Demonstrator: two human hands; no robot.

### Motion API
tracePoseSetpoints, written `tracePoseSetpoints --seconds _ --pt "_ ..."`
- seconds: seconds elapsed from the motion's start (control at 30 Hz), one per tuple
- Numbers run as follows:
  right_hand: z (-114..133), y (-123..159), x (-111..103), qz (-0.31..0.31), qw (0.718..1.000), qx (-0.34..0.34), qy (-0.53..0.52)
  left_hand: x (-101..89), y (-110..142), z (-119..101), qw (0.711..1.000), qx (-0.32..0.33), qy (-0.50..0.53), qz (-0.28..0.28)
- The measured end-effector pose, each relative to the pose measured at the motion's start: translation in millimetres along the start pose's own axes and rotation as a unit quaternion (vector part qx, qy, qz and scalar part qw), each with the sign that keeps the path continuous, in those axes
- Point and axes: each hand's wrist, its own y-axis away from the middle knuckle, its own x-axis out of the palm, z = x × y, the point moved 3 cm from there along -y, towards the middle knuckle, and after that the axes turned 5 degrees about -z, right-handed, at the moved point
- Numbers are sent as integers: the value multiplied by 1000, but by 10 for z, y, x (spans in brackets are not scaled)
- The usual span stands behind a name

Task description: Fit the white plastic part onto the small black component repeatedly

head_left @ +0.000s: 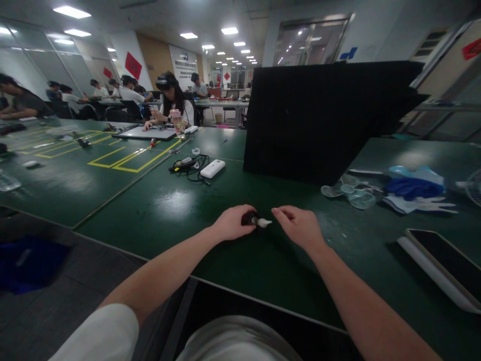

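Observation:
My left hand (233, 222) is wrapped round a small dark cylindrical object (248, 218) just above the green table. From its right end sticks out a whitish pointed tip (264, 222), aimed toward my other hand. My right hand (298, 224) is a short distance right of that tip and apart from it, thumb and fingers pinched together. Whatever may sit in that pinch is too small or hidden to make out. The exact kind of the dark object does not show, as my fingers cover part of it.
A large black panel (296, 123) stands upright beyond my hands. A white box-shaped device (212, 169) and black cables (195, 168) lie farther left. Clear plastic cups (361, 199), blue and white gloves (415, 188) and a phone (447, 260) are at right. A person (176, 103) sits across the table.

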Motion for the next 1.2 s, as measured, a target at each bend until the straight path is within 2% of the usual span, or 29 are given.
tracePoseSetpoints --seconds 0.13,0.2,0.3,0.37,0.5,0.63,0.7,0.8,0.9,1.03,1.13,1.2 --pt "-64 -8 4 -21 1000 10 0 -63 27 104 999 -8 -21 -37" --pt "-80 -13 20 -5 1000 15 -9 -166 78 230 997 -35 -47 -53" --pt "-85 -12 35 30 999 28 -25 -441 219 513 982 -98 -132 -94" --pt "-67 -7 33 42 998 29 -27 -673 339 706 963 -113 -212 -121" --pt "-14 14 42 80 996 37 -35 -1045 543 968 925 -48 -354 -131" --pt "-9 23 64 98 993 51 -28 -1151 664 1062 902 -6 -418 -112" --pt "-45 16 72 94 993 66 -19 -1162 709 1070 896 -19 -427 -121" --pt "-123 -9 82 84 993 88 -6 -1224 791 1110 884 -67 -432 -166" --pt "-193 -33 102 88 991 102 -1 -1349 875 1268 876 -140 -397 -235" --pt "-227 -40 150 108 988 108 -5 -1459 835 1590 875 -253 -227 -346" --pt "-227 -37 179 112 988 106 -6 -1370 590 1671 879 -261 -77 -391" --pt "-230 -37 184 110 988 106 -8 -1223 355 1610 896 -239 2 -375"
